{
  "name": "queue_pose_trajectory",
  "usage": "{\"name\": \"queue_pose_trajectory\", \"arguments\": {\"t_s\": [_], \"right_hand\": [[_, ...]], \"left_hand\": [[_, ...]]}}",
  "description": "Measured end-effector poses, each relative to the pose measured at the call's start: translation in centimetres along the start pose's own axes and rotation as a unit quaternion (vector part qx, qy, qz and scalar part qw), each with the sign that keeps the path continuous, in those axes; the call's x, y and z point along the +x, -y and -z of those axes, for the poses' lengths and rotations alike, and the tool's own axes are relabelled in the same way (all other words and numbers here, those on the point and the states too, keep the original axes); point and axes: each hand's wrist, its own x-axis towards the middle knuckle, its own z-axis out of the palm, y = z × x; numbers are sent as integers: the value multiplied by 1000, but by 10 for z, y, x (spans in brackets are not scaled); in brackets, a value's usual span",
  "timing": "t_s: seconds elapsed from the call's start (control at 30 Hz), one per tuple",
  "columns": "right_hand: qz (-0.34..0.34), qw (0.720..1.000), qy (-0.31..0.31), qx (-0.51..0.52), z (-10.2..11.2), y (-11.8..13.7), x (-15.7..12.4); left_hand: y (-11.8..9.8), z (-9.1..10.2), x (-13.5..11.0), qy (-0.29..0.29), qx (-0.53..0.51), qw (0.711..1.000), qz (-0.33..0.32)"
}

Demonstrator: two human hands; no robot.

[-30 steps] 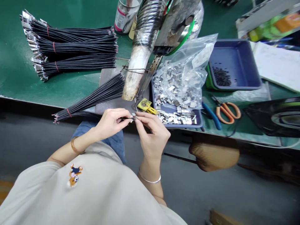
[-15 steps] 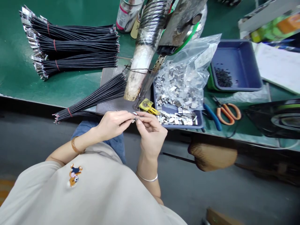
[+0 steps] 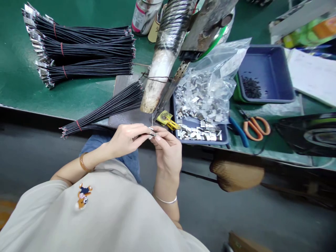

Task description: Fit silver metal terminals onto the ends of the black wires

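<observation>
The left hand (image 3: 128, 138) is closed at the fingertips, thumb against index finger, and the right hand (image 3: 168, 148) pinches likewise; both meet on a small silvery metal piece (image 3: 152, 134) (mostly covered by the fingers, so its full shape cannot be told). That piece is near the front edge of the green bench (image 3: 86, 96). Just beyond it hangs the stained end of a thick, whitish, plastic-wrapped tube (image 3: 157, 70), which blocks part of the view behind. On the left, a red-banded bundle of thin black cables (image 3: 110, 105) lies partly over a flat grey-brown board (image 3: 122, 119). Beside the right hand are a flat yellow clip-like tool (image 3: 168, 120) and a rectangular dark-blue plastic tray (image 3: 225, 134), which carries loose silvery metal clips (image 3: 199, 133) and a clear plastic bag (image 3: 227, 71).
</observation>
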Motion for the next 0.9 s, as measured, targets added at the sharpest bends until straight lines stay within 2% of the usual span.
{"name": "queue_pose_trajectory", "arguments": {"t_s": [0.13,0.23,0.33,0.43,0.5,0.63,0.7,0.77,0.9], "right_hand": [[-33,999,-6,28,1,-3,1],[-21,1000,5,17,-1,-4,-2],[68,995,-23,-69,-4,-1,-6],[177,968,-95,-150,-7,5,-9],[245,944,-124,-185,-8,8,-12],[382,876,-86,-282,-6,7,-15],[407,858,-68,-305,-6,4,-14],[392,868,-75,-294,-6,2,-12],[339,909,-85,-227,-7,2,-10]], "left_hand": [[-3,2,2,0,-42,998,36],[-4,2,3,20,-89,991,102],[-2,3,6,49,-199,957,204],[-1,5,10,49,-308,910,274],[-1,6,14,40,-344,889,300],[-3,6,19,26,-364,873,324],[-5,5,20,19,-363,873,325],[-6,5,21,14,-359,874,326],[-8,6,23,10,-354,873,335]]}}
